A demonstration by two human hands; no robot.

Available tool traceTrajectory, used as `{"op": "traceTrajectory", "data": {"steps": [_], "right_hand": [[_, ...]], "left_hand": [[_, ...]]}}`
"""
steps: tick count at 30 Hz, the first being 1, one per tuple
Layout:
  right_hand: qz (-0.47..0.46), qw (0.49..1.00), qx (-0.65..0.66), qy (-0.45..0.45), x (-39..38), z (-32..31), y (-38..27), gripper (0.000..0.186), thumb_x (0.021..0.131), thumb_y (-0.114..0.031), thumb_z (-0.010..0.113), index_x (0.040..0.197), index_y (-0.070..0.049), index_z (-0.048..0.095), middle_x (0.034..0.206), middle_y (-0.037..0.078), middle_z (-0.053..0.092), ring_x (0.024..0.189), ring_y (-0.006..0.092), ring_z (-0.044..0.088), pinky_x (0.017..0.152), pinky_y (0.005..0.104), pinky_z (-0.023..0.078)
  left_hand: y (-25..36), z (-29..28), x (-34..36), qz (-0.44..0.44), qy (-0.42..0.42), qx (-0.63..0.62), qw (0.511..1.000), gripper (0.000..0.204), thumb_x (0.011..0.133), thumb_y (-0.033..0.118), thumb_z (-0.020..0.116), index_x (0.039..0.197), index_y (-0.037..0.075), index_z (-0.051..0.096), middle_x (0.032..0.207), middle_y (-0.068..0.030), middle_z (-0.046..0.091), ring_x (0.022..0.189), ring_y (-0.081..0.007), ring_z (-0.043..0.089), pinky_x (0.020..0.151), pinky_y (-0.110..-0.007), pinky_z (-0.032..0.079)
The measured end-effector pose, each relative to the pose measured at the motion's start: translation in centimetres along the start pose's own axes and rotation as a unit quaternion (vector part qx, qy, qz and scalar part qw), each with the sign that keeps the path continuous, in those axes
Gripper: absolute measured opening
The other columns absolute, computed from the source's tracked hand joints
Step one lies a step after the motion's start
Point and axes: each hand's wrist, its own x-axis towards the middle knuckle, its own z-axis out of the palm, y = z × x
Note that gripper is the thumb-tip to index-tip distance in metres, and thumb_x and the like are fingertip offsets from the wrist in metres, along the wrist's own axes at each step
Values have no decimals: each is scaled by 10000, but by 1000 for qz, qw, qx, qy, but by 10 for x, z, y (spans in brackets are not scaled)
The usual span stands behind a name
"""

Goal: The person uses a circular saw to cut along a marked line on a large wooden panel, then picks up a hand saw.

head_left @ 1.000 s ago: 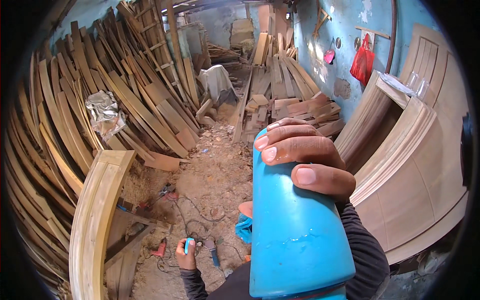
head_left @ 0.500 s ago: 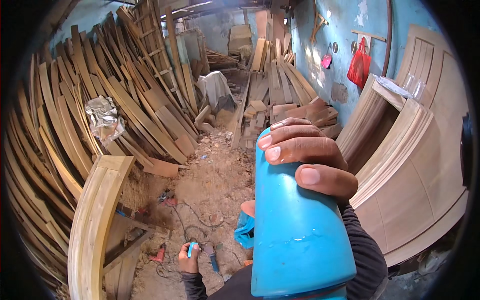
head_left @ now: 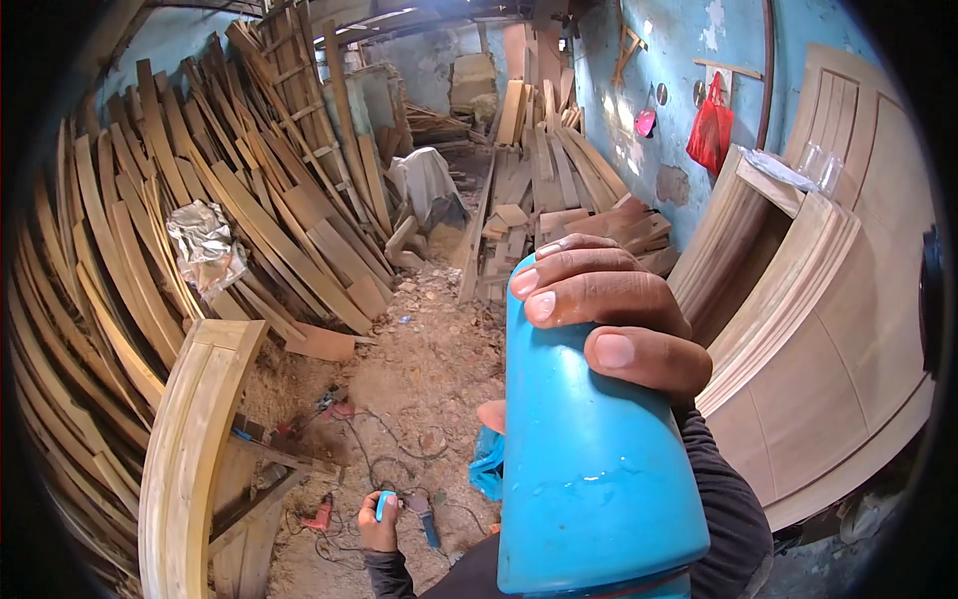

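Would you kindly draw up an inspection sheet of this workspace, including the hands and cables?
Surface: floor littered with chips and debris.
Items in hand: blue bottle, wet streak on its side; small blue object.
Clutter: red power tool and blue-bodied tool on the floor.
Hands: right hand grips the bottle; left hand holds the small object.
Cables: dark cables lying across the floor.
Surroundings: planks stacked at left; red bag hanging on a blue wall.

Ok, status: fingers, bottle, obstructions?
Right fingers around glossy blue cylindrical bottle. Left fingers holding small blue cap-like piece. Bottle blocks part of debris-strewn brown floor.
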Motion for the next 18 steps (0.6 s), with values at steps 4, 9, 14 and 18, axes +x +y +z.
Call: {"op": "traceTrajectory", "data": {"steps": [4,9,14,18], "right_hand": [[4,1000,3,-6,-1,0,-1,378,776,-142,667,1120,-70,528,969,149,595,846,293,650,754,422,545],[4,1000,2,4,-2,4,1,372,783,-146,664,1123,-79,529,976,142,592,858,286,649,762,418,544],[-3,1000,2,8,0,6,3,372,788,-150,663,1129,-86,531,975,139,593,859,287,650,765,417,542],[5,1000,-10,-14,4,-2,0,370,787,-152,664,1127,-89,535,972,136,597,860,288,651,766,416,542]], "left_hand": [[3,2,-1,13,-7,17,1000,295,852,258,666,953,4,557,792,-33,599,711,-95,562,654,-224,462],[4,2,0,27,3,60,998,321,846,290,669,950,2,572,797,-24,597,719,-89,538,669,-232,441],[2,8,0,16,5,70,997,372,826,330,685,947,-8,587,794,-18,588,720,-93,523,666,-240,433],[6,11,2,19,-20,87,996,381,821,339,690,943,-7,587,788,-17,584,715,-94,519,663,-237,428]]}}
